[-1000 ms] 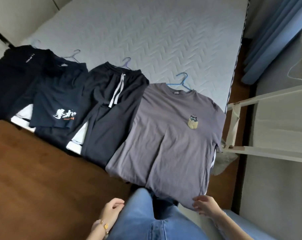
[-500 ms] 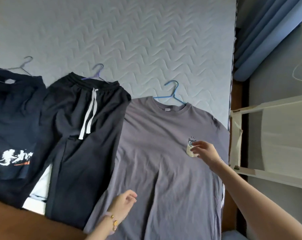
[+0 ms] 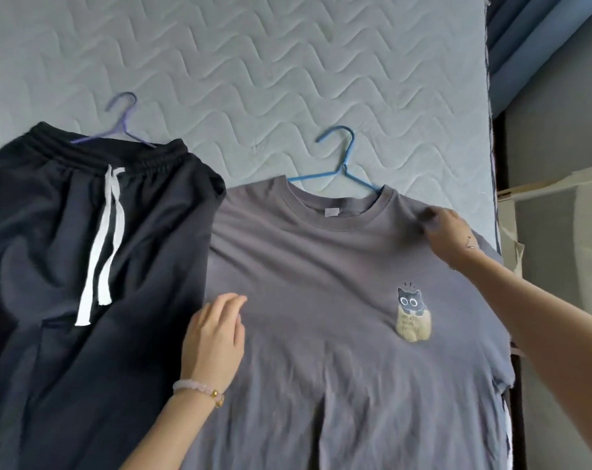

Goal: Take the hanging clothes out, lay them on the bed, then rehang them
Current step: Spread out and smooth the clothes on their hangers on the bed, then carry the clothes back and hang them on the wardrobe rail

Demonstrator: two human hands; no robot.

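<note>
A grey T-shirt point(image 3: 321, 283) with a small cat print lies flat on the bed point(image 3: 253, 62), and its blue hanger point(image 3: 343, 157) sticks out of the collar. My left hand point(image 3: 214, 337) rests on the shirt's left side with relaxed fingers. At the shirt's right shoulder, my right hand point(image 3: 447, 232) has its blurred fingers curled into the fabric. Left of the shirt lie black drawstring trousers point(image 3: 67, 249) on a purple hanger point(image 3: 121, 123), and the two garments overlap slightly.
The quilted mattress stretches away behind the clothes. Its right edge runs beside blue curtains point(image 3: 542, 35) and a white frame point(image 3: 559, 184). The other dark clothes to the left are out of view.
The view has moved in closer over the shirt. My right hand went from the cat print up to the right shoulder. My left hand moved up onto the shirt's left side.
</note>
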